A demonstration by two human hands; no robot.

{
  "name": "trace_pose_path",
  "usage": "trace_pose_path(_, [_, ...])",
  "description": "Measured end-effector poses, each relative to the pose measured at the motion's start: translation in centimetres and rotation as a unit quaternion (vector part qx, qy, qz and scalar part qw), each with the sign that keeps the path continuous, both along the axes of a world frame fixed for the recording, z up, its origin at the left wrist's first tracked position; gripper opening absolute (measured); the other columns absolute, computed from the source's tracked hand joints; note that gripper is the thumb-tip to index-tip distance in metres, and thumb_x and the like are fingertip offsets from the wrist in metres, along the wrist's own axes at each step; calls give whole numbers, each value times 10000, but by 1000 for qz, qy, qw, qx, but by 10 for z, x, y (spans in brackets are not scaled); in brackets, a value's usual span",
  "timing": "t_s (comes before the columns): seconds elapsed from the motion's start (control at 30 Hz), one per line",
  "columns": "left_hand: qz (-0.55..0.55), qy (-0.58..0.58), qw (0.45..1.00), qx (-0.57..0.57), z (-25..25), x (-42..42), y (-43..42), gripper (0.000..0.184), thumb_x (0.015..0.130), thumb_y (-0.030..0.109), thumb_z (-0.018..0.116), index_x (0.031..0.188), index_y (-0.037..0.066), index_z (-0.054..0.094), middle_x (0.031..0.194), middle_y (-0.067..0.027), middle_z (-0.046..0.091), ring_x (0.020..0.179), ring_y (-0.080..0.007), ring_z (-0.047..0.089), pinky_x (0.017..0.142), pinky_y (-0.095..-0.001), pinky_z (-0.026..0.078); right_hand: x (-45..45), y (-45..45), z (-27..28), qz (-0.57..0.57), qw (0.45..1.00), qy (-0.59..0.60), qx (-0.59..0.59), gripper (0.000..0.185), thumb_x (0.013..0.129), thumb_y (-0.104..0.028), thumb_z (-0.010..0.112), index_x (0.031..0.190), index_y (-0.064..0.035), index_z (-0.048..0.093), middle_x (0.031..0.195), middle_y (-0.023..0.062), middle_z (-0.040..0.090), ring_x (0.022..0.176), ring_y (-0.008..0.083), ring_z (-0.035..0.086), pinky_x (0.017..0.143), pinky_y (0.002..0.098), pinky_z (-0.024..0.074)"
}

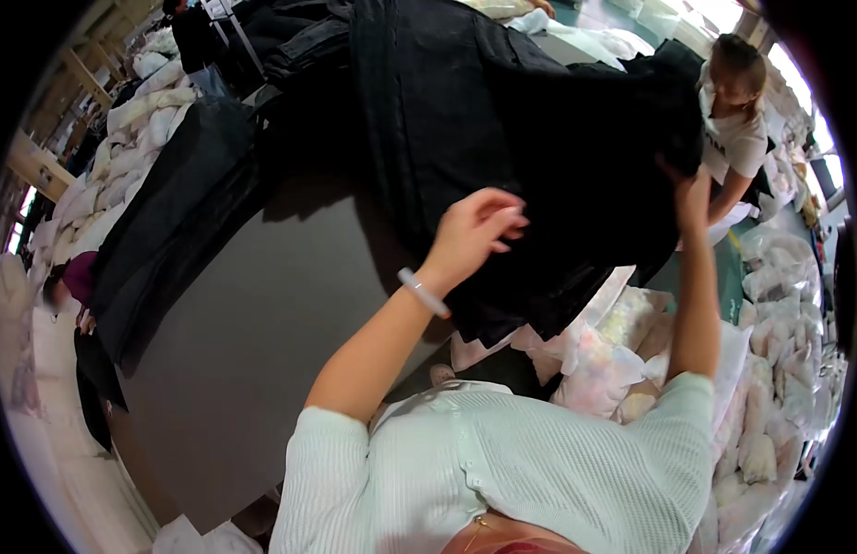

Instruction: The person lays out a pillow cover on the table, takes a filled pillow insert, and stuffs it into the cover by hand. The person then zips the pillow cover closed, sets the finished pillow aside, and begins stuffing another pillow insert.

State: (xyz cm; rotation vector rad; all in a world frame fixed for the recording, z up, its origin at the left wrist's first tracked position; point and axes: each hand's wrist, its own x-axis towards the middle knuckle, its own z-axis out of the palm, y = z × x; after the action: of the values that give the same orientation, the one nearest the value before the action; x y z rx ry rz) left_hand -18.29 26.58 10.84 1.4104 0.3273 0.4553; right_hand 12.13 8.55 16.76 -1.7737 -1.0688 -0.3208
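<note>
Windows (721,13) glare at upper right; edges curve.

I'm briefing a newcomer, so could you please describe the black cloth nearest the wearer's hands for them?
Find the grey table, then look right to the black cloth overhanging its edge. The right hand is at its edge, the left hand before it; the long black piece at the table's left has neither.

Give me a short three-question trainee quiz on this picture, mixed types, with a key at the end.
1. Which wrist wears the pale band?
2. True or false: the visible tabletop is bright red.
3. What is the right hand nearest to: A, a cardboard box; B, black cloth; or C, a pair of scissors?

Key: 1. The left. 2. False; the tabletop is grey. 3. B.
</note>
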Motion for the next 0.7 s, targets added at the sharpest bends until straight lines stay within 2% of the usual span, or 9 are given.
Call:
trace_pose_path(0.1, [76, 25, 997, -20, -21, -47, 16, 258, 972, 222, 552, 1119, 19, 613, 964, -100, 688, 831, -155, 667, 709, -257, 546, 77, 15, 78, -31, 994, 87, 59, 337, 844, -212, 706, 1075, 32, 675, 941, 84, 708, 827, 150, 642, 774, 308, 497])
trace_pose_path(0.13, [100, 24, 994, -32, -22, -60, 16, 224, 970, 207, 556, 1085, 25, 619, 945, -93, 686, 794, -132, 651, 662, -246, 528, 83, 23, 108, -81, 995, 56, 22, 361, 836, -268, 717, 1040, 29, 690, 875, 67, 699, 799, 124, 627, 740, 290, 483])
trace_pose_path(0.2, [124, 45, 991, -26, -31, -78, 20, 233, 972, 200, 548, 1096, 16, 618, 972, -104, 687, 853, -166, 670, 704, -265, 547, 91, 45, 163, -171, 974, -91, -117, 482, 843, -349, 708, 1133, 33, 663, 1082, 99, 694, 962, 177, 629, 852, 319, 462])
trace_pose_path(0.33, [134, 59, 989, -17, -33, -95, 22, 239, 970, 184, 546, 1128, 17, 609, 1059, -108, 673, 963, -170, 652, 759, -277, 542, 73, 66, 231, -11, 980, -167, -111, 423, 925, -408, 560, 1174, -90, 687, 1205, 150, 646, 1119, 283, 601, 971, 345, 445])
trace_pose_path(0.4, [161, 27, 986, 36, -38, -96, 22, 263, 950, 134, 568, 1181, 10, 588, 1171, -110, 639, 1104, -179, 602, 848, -285, 520, -65, 71, 234, 9, 986, -158, 53, 357, 861, -281, 716, 1029, 31, 675, 942, 102, 695, 875, 188, 630, 779, 336, 525])
trace_pose_path(0.43, [162, 27, 986, 31, -45, -94, 23, 263, 950, 134, 568, 1181, 10, 588, 1171, -110, 639, 1104, -179, 602, 848, -285, 520, -23, 77, 256, -69, 990, -119, 16, 281, 826, -170, 721, 964, 69, 670, 931, 103, 690, 848, 194, 627, 756, 330, 516])
trace_pose_path(0.5, [173, -1, 975, 139, -59, -85, 28, 340, 908, 117, 621, 1221, -4, 568, 1207, -123, 637, 1139, -211, 595, 883, -290, 506, -17, 62, 276, -51, 991, -120, 37, 300, 801, -154, 716, 987, 78, 669, 948, 121, 694, 873, 209, 633, 817, 325, 503])
trace_pose_path(0.57, [128, -29, 982, 137, -44, -74, 19, 402, 896, 127, 645, 1265, -3, 550, 1270, -144, 598, 1193, -230, 564, 909, -309, 502, 56, 40, 299, -46, 949, -289, -119, 398, 964, -346, 472, 1211, -103, 668, 1359, 198, 526, 1235, 323, 517, 1059, 392, 383])
trace_pose_path(0.7, [39, -109, 986, 117, -6, -40, 19, 514, 919, 162, 639, 1374, 9, 454, 1396, -150, 491, 1278, -240, 487, 998, -333, 447, -28, 75, 260, 33, 972, -187, -139, 553, 948, -390, 454, 1231, 68, 581, 1326, 228, 530, 1257, 342, 494, 1088, 436, 349])
